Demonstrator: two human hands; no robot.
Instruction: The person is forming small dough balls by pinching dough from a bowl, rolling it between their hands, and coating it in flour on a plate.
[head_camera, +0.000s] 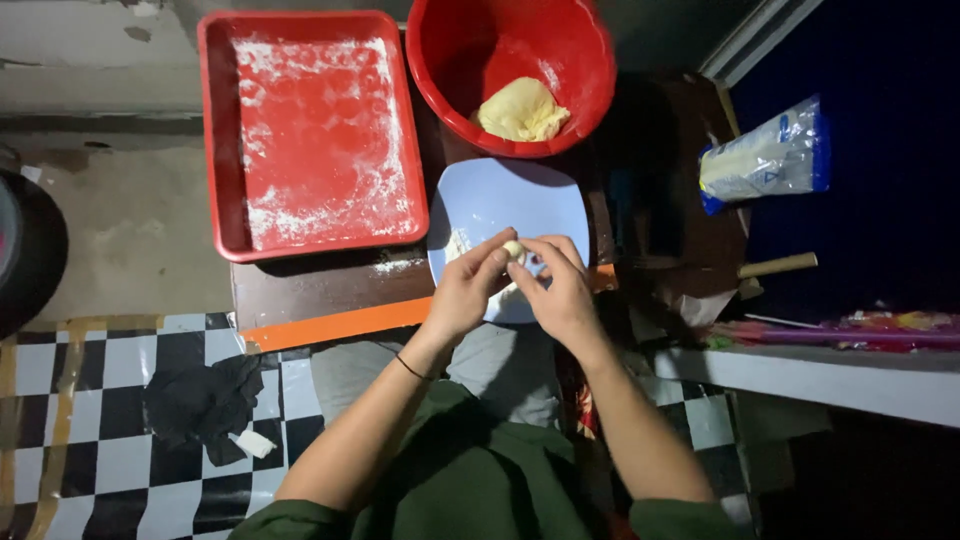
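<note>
My left hand (467, 287) and my right hand (557, 287) meet over a pale blue plate (520, 190), and together their fingertips pinch a small piece of dough (513, 249). The plate carries a little white flour near my left thumb. Behind the plate stands a red round bowl (450, 60) with a yellowish lump of dough (521, 110) in it. A red rectangular tray (310, 130) dusted with flour lies to the left of the bowl.
A clear bag of white flour (765, 160) lies at the right on the dark low table. A wooden handle (778, 265) pokes out below it. A black cloth (200, 400) sits on the checkered floor at the left.
</note>
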